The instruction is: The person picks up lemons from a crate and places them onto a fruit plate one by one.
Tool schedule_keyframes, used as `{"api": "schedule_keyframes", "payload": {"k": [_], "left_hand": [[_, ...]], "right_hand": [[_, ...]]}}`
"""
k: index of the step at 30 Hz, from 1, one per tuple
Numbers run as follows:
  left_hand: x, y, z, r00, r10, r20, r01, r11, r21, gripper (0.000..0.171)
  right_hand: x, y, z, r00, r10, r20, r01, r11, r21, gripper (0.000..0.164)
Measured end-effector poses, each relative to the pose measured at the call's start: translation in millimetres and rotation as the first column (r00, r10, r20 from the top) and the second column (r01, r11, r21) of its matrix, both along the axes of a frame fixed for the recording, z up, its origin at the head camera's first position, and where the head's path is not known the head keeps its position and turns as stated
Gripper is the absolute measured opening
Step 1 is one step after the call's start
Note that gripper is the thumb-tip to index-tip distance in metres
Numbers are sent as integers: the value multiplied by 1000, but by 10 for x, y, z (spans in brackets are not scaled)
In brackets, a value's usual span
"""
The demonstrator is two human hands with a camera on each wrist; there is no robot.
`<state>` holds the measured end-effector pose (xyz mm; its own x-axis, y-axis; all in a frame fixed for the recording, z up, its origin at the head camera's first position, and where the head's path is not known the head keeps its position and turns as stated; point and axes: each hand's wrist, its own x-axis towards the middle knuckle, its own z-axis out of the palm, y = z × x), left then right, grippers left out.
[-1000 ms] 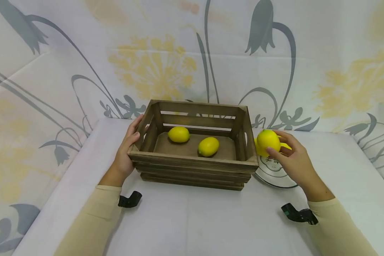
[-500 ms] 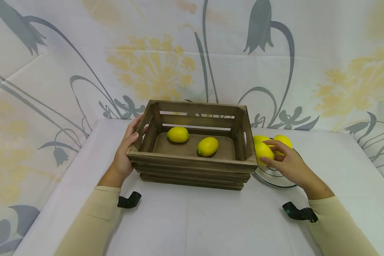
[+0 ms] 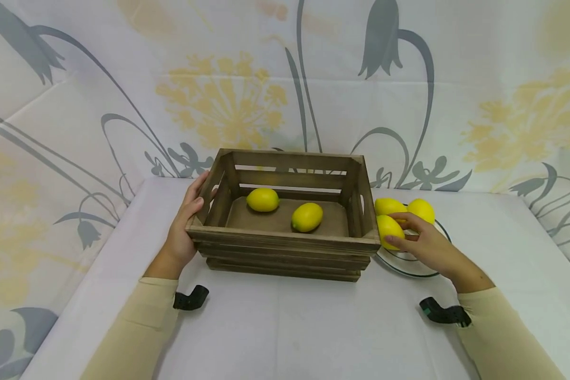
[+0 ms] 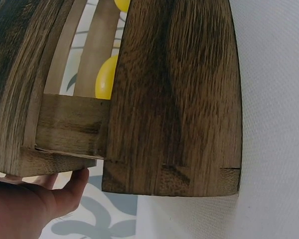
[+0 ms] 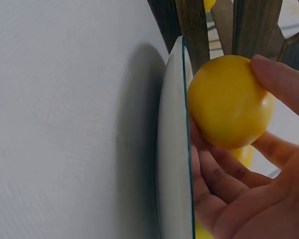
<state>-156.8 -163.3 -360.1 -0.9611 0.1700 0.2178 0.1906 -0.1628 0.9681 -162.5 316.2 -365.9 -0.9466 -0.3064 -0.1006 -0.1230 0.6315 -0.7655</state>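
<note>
A brown wooden crate (image 3: 285, 240) stands mid-table, with two lemons, one left (image 3: 263, 200) and one right (image 3: 307, 217), lying on its floor. My left hand (image 3: 180, 229) holds the crate's left end. In the left wrist view its fingertips (image 4: 79, 179) are against the crate's wood. With thumb and fingers, my right hand (image 3: 429, 245) grips a lemon (image 3: 390, 232) low over the white plate (image 3: 406, 273), beside the crate's right end. In the right wrist view the thumb presses this lemon (image 5: 229, 102) from one side; some of the fingers are partly hidden behind it.
Two more lemons, one behind the gripped one (image 3: 388, 207) and one to its right (image 3: 421, 210), are on the plate. A white cloth (image 3: 285, 322) covers the table. A flower-printed curtain (image 3: 247, 63) hangs close behind the crate. A black device sits at each wrist.
My right hand has come down and slightly left with the lemon, from above the plate to low over it. The left hand keeps its place on the crate.
</note>
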Motion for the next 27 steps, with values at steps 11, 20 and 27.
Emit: {"api": "schedule_keyframes", "payload": {"k": [11, 20, 27], "left_hand": [[21, -11, 36, 1000, 5, -2, -5, 1000, 5, 57], [28, -9, 31, 1000, 6, 7, -6, 1000, 3, 58], [21, 10, 24, 1000, -1, 1, 1, 1000, 20, 57]], "right_hand": [[-66, -1, -57, 1000, 24, 3, -25, 1000, 17, 65], [-76, -9, -89, 1000, 23, 19, -23, 999, 28, 65], [-46, -15, -59, 999, 28, 19, -29, 999, 25, 64]]}}
